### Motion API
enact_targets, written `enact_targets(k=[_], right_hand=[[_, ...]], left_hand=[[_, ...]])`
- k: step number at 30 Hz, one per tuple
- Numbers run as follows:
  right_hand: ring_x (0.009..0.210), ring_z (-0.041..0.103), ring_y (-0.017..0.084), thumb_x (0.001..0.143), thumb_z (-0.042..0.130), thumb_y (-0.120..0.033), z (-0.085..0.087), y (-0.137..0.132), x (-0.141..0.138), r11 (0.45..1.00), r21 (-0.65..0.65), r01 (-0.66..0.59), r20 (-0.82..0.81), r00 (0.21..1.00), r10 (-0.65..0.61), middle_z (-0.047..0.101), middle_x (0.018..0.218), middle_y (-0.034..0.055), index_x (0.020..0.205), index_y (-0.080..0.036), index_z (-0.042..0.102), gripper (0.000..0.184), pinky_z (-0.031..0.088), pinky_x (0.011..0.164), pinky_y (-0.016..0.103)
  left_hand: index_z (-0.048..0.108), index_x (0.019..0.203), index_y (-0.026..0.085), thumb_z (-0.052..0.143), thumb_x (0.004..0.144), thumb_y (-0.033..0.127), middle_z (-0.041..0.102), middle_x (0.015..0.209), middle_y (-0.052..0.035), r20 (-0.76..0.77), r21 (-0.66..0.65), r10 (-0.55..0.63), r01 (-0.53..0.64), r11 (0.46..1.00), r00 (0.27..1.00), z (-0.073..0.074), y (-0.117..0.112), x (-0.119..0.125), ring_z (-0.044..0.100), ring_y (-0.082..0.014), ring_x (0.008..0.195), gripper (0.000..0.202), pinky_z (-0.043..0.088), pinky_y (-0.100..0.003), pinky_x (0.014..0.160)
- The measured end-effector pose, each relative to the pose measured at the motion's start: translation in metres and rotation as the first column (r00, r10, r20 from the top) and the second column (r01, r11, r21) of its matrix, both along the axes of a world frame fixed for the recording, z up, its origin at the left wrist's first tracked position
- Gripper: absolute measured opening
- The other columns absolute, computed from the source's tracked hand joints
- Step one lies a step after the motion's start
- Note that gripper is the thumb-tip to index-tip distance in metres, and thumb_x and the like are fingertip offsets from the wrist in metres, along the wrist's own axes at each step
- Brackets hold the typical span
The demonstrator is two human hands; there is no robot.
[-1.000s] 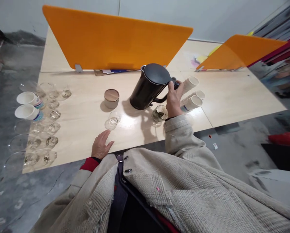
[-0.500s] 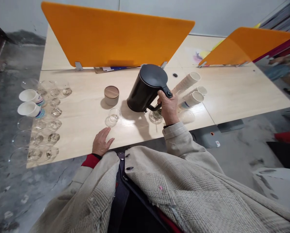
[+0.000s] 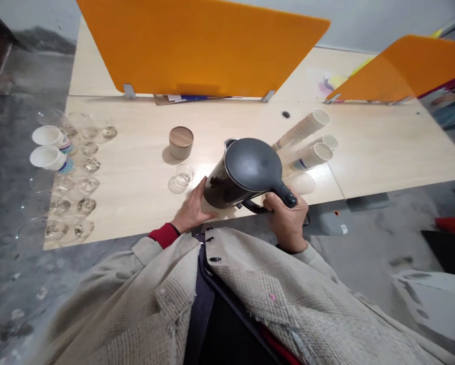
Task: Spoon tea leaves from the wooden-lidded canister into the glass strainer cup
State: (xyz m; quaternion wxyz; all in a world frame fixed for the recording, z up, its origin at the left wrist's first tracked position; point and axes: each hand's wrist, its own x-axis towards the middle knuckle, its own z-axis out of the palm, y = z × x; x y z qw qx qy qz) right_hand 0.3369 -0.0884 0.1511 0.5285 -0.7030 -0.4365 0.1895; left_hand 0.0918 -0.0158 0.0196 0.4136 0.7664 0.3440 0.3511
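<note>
My right hand [image 3: 287, 215] is closed round the handle of a black electric kettle [image 3: 221, 185], whose dark lid [image 3: 254, 163] is down. The kettle is tilted near the table's front edge. At its lower left side is my left hand [image 3: 194, 209], fingers and thumb apart; its fingertips seem to meet the kettle wall, though I cannot tell whether they press on it. Just left of the kettle stands a small clear cup [image 3: 184, 175] with dark bits in the bottom. Behind that cup is a small round canister [image 3: 180, 147] with a wooden lid.
Several clear cups with dark bits [image 3: 86, 206] line the left end of the table, beside two white paper cups [image 3: 47, 157]. Stacks of paper cups [image 3: 307, 126] lie at the right. An orange divider [image 3: 204, 48] stands at the back, another [image 3: 402, 71] farther right.
The kettle has come toward me and to the right in my right hand. My left hand has moved right from the table edge to the kettle's side. The view has shifted slightly.
</note>
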Motion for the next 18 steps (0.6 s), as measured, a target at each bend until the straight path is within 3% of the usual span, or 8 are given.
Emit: enact_targets(k=[3, 6, 13, 18], right_hand=[[0.058, 0.048, 0.015, 0.068, 0.086, -0.038, 0.016, -0.010, -0.002, 1.000, 0.005, 0.026, 0.048, 0.998, -0.026, 0.055, 0.061, -0.0066, 0.070, -0.026, 0.064, 0.026, 0.042, 0.058, 0.031], [0.056, 0.047, 0.015, 0.065, 0.086, -0.039, 0.034, -0.012, -0.004, 1.000, -0.026, 0.005, 0.073, 0.997, -0.003, 0.056, 0.060, -0.0060, 0.073, -0.026, 0.070, 0.022, 0.041, 0.055, 0.032], [0.059, 0.050, 0.018, 0.075, 0.087, -0.046, 0.073, -0.005, -0.010, 0.983, -0.120, -0.137, 0.217, 0.963, 0.161, 0.058, 0.066, -0.0038, 0.082, -0.030, 0.072, 0.024, 0.044, 0.057, 0.035], [0.063, 0.053, 0.019, 0.084, 0.084, -0.052, 0.086, 0.011, -0.012, 0.957, -0.161, -0.240, 0.282, 0.918, 0.278, 0.061, 0.072, -0.0015, 0.093, -0.030, 0.071, 0.027, 0.044, 0.058, 0.036]], left_hand=[[0.016, 0.175, 0.020, 0.093, 0.067, 0.073, 0.028, 0.181, -0.0230, 0.148, -0.118, -0.006, 0.024, 0.993, 0.989, 0.010, 0.009, 0.018, 0.029, -0.0457, 0.167, 0.143, 0.028, -0.064, 0.137], [0.023, 0.173, 0.023, 0.099, 0.055, 0.074, 0.037, 0.176, -0.0222, 0.243, -0.193, -0.021, 0.069, 0.979, 0.970, 0.019, 0.009, 0.026, 0.036, -0.0479, 0.163, 0.150, 0.030, -0.069, 0.134], [0.035, 0.163, 0.017, 0.099, 0.052, 0.076, 0.056, 0.157, -0.0242, 0.338, -0.329, 0.057, 0.062, 0.942, 0.939, 0.032, -0.015, 0.029, 0.056, -0.0455, 0.145, 0.141, 0.044, -0.065, 0.124], [0.040, 0.158, 0.020, 0.101, 0.051, 0.072, 0.060, 0.153, -0.0225, 0.400, -0.486, 0.119, 0.100, 0.868, 0.909, 0.035, -0.028, 0.031, 0.060, -0.0421, 0.139, 0.133, 0.052, -0.062, 0.116]])
